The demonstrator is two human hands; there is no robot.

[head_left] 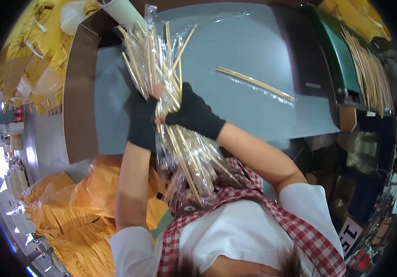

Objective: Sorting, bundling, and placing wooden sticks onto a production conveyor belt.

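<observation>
A thick bundle of thin wooden sticks in clear plastic wrappers (pixel 184 150), apparently chopsticks, is held over the near left part of the table. My left hand (pixel 142 117), in a black fingerless glove, is closed round its left side. From the right, my right hand (pixel 194 113), gloved alike, grips the bundle's middle. The sticks fan out beyond my hands, while the near ends reach down against my checked apron (pixel 304 221). One wrapped pair of sticks (pixel 254 84) lies apart on the table, right of the bundle. My hands hide part of the bundle's middle.
The grey-blue tabletop (pixel 207 51) has a brown edge at left. A green machine (pixel 339 51) stands at right, with a row of bare sticks (pixel 369 69) on it. A white tube (pixel 124 13) is at far left. Yellow bags (pixel 37 60) and orange bags (pixel 78 221) crowd the left.
</observation>
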